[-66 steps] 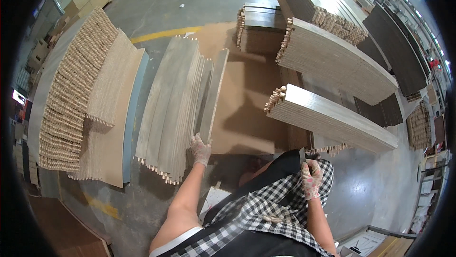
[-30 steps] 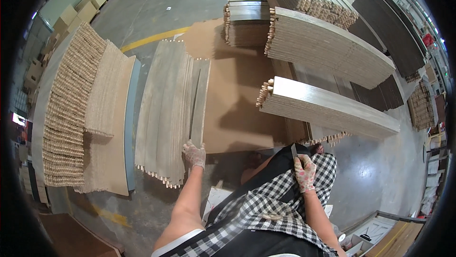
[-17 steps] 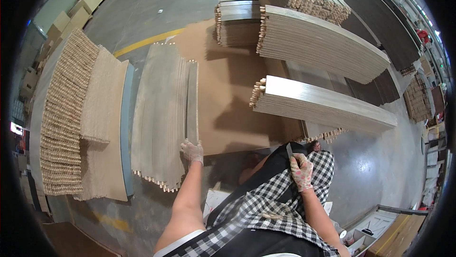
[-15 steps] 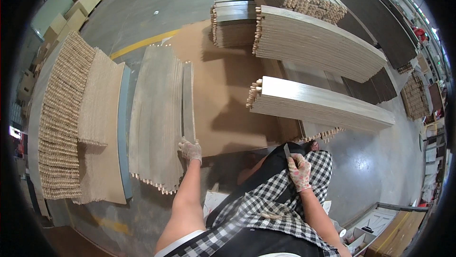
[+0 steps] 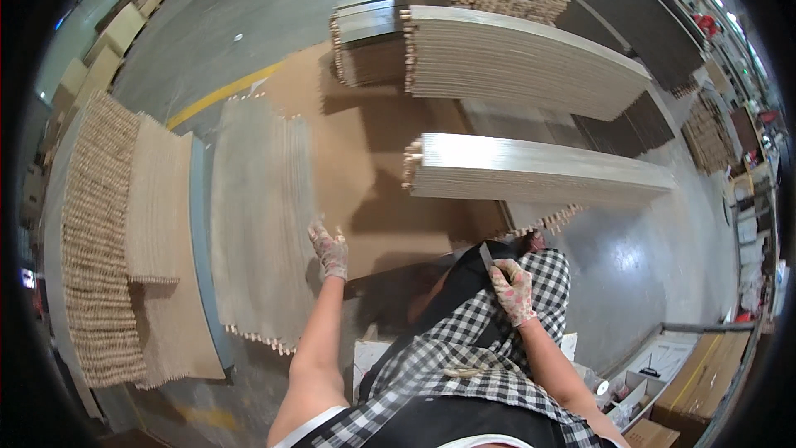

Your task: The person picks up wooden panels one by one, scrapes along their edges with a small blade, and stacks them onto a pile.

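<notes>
My left hand (image 5: 330, 251), in a patterned glove, has its fingers apart beside the right edge of a stack of grey-brown boards (image 5: 257, 216). Nothing shows in it; whether the fingertips touch the last board is hard to tell. Those boards stand on edge, side by side, with light peg-like bits along both ends. My right hand (image 5: 512, 290), gloved too, is closed round a tool with a flat grey blade (image 5: 486, 256) above my checked apron. Its handle is hidden in the fist.
Brown cardboard (image 5: 332, 150) lies beyond my left hand. On the right are a stack of long boards (image 5: 531, 168) and a taller stack (image 5: 522, 58) behind it. A blue-edged panel (image 5: 207, 257) and pegged pieces (image 5: 95, 249) stand far left. A box (image 5: 705, 373) sits lower right.
The board that stood slightly apart at the stack's right side now sits against the others. My left hand has let go of it and opened. The view has shifted a little to the right.
</notes>
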{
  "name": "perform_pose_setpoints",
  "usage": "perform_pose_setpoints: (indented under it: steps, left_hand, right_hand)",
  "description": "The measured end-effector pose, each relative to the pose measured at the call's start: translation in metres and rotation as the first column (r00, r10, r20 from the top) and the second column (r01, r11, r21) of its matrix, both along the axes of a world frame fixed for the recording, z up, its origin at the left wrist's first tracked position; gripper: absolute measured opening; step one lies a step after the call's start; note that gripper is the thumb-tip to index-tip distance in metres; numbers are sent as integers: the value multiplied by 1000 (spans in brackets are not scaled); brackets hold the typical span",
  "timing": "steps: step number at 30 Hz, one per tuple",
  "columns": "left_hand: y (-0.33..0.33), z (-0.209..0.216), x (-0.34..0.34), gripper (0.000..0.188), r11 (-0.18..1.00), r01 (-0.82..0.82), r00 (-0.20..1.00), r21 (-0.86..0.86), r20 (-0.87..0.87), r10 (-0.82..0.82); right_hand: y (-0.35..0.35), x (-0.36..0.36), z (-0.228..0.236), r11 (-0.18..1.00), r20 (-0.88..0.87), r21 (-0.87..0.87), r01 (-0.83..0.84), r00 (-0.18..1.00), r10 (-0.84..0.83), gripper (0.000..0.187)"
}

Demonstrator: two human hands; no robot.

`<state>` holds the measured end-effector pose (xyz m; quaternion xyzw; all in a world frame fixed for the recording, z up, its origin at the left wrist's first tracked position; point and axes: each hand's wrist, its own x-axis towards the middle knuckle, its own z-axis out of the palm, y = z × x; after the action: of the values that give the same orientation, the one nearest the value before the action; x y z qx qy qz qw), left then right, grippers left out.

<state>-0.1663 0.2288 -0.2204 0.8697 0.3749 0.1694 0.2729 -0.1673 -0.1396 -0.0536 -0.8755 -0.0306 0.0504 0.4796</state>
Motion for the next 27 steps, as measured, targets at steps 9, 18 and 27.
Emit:
perform_pose_setpoints:
  steps: [9, 18, 27]
  left_hand:
    - [-129, 237, 93, 48, 785, 574, 503, 232, 657, -562]
    - [-144, 242, 100, 51, 664, 613, 685, 429, 131, -717]
    - [-140, 242, 105, 49, 656, 658, 652, 371, 155, -742]
  right_hand:
    - [13, 116, 132, 939, 608, -327, 103, 784, 125, 6]
    - [-110, 197, 86, 867, 584, -433, 245, 809, 63, 9]
    - [-368, 236, 105, 416, 536, -629, 657, 754, -379, 10]
